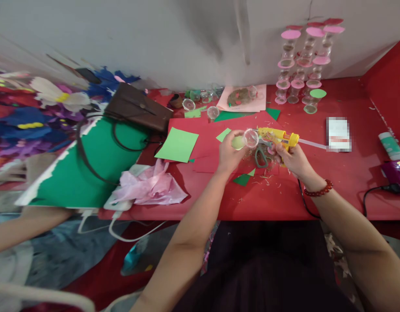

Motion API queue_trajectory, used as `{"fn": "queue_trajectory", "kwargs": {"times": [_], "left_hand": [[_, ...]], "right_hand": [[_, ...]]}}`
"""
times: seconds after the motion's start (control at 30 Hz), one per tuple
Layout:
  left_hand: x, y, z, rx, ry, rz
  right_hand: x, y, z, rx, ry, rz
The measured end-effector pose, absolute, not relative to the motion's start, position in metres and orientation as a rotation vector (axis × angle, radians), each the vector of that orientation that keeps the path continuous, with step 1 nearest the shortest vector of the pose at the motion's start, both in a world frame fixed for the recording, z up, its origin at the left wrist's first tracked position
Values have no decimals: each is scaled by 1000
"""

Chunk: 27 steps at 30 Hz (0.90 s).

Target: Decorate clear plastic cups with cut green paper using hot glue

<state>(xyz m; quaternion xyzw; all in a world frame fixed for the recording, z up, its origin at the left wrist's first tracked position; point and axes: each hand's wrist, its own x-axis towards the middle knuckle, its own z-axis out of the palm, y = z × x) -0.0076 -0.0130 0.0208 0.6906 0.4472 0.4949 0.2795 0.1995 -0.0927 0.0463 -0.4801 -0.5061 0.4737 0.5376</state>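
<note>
The left hand's fingers curl around a clear cup, a pale green disc at its left end, contents indistinct. The right hand's fingers wrap a yellow glue gun, tip beside the cup, above the bench. Far right stand stacked clear cups, contents too small to tell.

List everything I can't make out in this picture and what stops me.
Head view: most of the grip of the glue gun, hidden by the right hand.
Head view: whether its nozzle touches the cup; too small to tell.
Head view: any print on the white item, blurred by pixelation.
Head view: the rest of the purple device, cut off by the right edge.
</note>
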Motion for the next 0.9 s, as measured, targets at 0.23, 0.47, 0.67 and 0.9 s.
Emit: {"fn": "queue_trajectory", "kwargs": {"times": [0.23, 0.47, 0.67, 0.9], "left_hand": [[-9, -13, 21, 1911, 1188, 1291], [-9, -14, 21, 1885, 1182, 1297], [-8, -16, 23, 1869, 1185, 1300], [-7, -17, 26, 1872, 1183, 1290]], "right_hand": [[199, -93, 47, -1120, -1233, 1123], [200, -93, 45, -1150, -1228, 1106], [201, -94, 45, -1196, -1225, 1109], [198, -96, 48, -1173, -1246, 1096]]}}
